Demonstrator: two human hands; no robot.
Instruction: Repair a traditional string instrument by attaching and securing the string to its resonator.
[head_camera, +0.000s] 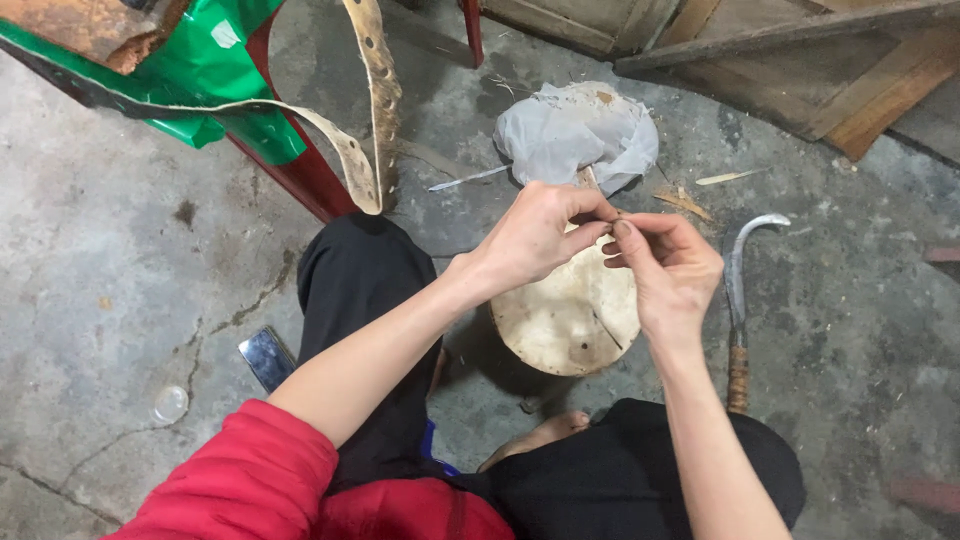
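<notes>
A thin pale strip (612, 214), barely visible, is pinched between the fingertips of the left hand (535, 235) and the right hand (670, 270), both closed on it above a round wooden block (570, 320). A curved knife (738, 290) lies on the floor just beside the right hand.

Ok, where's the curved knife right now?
In the head view the curved knife lies on the concrete floor, just right of the right hand and the round wooden block.
</notes>
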